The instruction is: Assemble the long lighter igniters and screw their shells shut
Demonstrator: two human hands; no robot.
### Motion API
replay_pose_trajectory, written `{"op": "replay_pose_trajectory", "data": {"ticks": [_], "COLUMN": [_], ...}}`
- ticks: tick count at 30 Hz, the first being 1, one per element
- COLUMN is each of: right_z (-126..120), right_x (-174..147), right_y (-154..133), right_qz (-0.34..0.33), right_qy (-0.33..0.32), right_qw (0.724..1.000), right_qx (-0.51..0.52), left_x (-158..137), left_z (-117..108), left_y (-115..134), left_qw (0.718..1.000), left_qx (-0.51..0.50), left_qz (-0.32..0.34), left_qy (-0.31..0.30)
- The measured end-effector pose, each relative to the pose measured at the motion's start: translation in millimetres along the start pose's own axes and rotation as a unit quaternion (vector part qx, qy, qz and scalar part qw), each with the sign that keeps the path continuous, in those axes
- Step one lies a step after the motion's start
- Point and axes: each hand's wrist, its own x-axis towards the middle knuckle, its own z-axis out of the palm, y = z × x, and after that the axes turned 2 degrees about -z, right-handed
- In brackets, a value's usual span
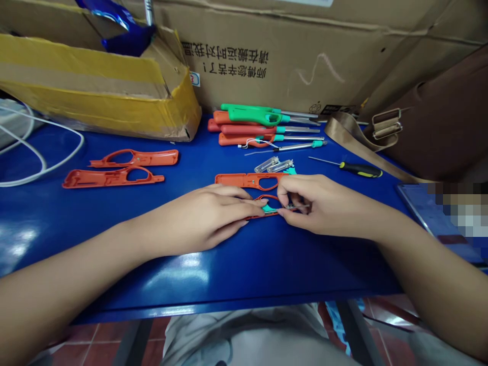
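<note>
My left hand (217,213) presses its fingers over an orange lighter casing half (267,197) with a teal trigger (269,208) in it, low in the middle of the table. At its right end, my right hand (324,206) pinches a small thin metal part (301,206), mostly hidden by the fingers. Just behind lies another orange casing half (238,180), with a teal piece (290,171) at its right end. Two clear fuel tanks (280,166) rest beyond it.
Several assembled lighters (251,117) lie at the back, near a loose metal lighter tube (297,147). A screwdriver (362,169) and a phone (430,208) are at right. Two orange casing halves (114,178), white cables (72,157) and a taped cardboard box (114,109) are at left.
</note>
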Motion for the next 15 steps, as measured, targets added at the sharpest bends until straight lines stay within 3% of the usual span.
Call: {"op": "replay_pose_trajectory", "data": {"ticks": [15], "right_z": [1.8], "right_x": [-0.7], "right_y": [2.9], "right_qz": [-0.054], "right_qy": [0.01], "right_qw": [0.998], "right_qx": [-0.003], "left_x": [1.0], "left_z": [-0.4], "left_y": [-0.5], "left_qw": [0.999], "left_qx": [-0.039], "left_qz": [-0.01], "left_qy": [-0.008]}}
